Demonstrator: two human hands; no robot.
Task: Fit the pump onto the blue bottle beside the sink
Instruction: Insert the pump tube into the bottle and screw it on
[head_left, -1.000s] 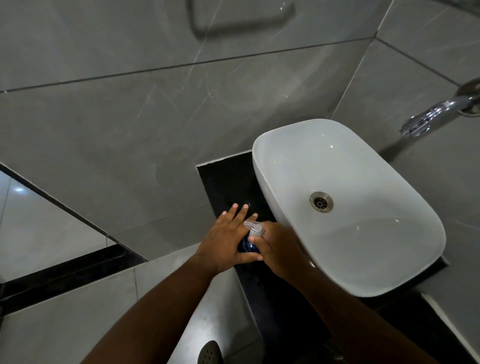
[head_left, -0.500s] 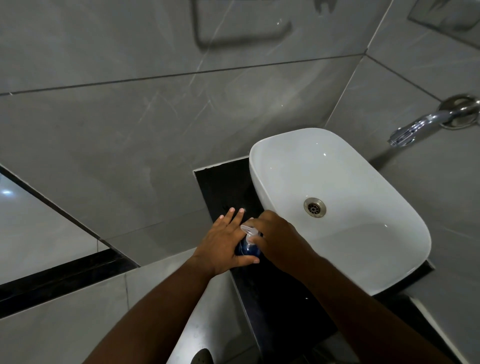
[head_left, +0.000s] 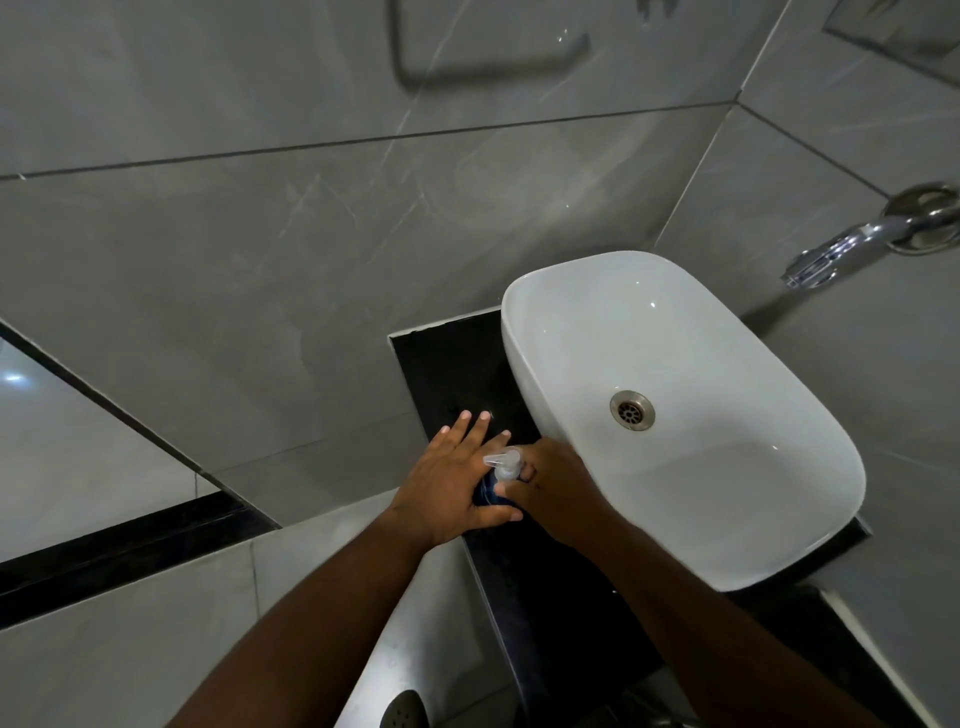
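Note:
The blue bottle (head_left: 489, 493) stands on the black counter (head_left: 457, 364) just left of the white sink (head_left: 727, 499); only a sliver of its blue body shows between my hands. A clear plastic pump (head_left: 503, 462) sits on top of it, its nozzle pointing left. My left hand (head_left: 452, 488) wraps the bottle from the left, thumb across the front and fingers stretched out behind. My right hand (head_left: 558, 488) grips the pump's collar from the right, with its fingertips at the neck.
A chrome tap (head_left: 841, 249) juts from the grey tiled wall at upper right, above the basin. The sink's drain (head_left: 632, 410) lies at the basin's middle. The counter's front edge drops to the tiled floor (head_left: 104, 649) at left. A dark round object (head_left: 404, 712) sits at the bottom edge.
My hands stay on the bottle and pump. The pump's nozzle has turned from pointing right to pointing left. The view has shifted slightly, so the sink sits lower in frame.

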